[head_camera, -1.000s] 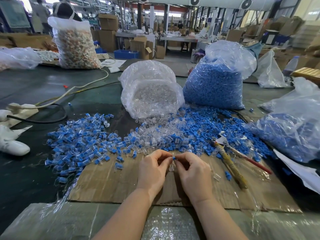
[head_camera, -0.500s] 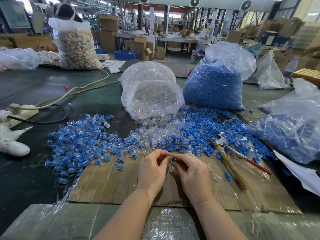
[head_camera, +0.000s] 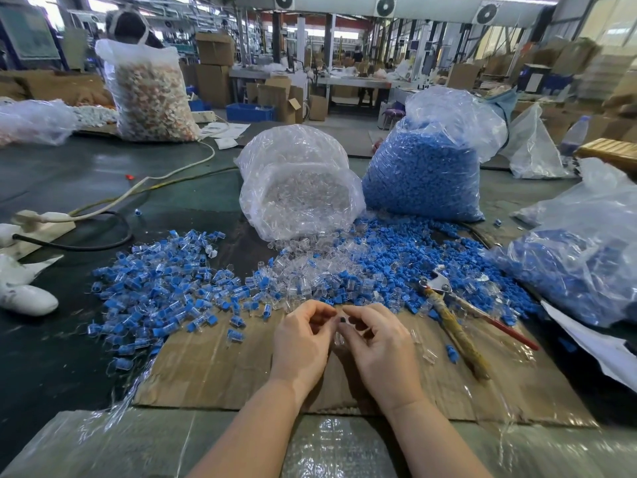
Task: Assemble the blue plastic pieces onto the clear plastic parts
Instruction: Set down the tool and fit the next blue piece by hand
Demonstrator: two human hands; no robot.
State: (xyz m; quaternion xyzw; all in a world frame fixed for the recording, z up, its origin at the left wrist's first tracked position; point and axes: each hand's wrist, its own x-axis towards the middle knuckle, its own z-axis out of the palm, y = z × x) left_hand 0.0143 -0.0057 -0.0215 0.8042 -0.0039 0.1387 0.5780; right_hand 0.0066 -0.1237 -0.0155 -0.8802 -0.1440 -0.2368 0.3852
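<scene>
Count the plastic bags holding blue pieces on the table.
2 sure. One bag of blue pieces stands upright behind the spilled pile, right of the clear-parts bag. Another blue-filled bag lies at the right edge. Others may be hidden out of view.

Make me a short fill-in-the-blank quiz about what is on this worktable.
1. Both hands, left hand and right hand, work above a flat sheet of brown ____.
2. The upright clear plastic bag behind the loose pile is full of ____ plastic pieces.
3. The red-handled metal pliers lie to the ____ of the hands.

Missing words: cardboard; blue; right
</scene>
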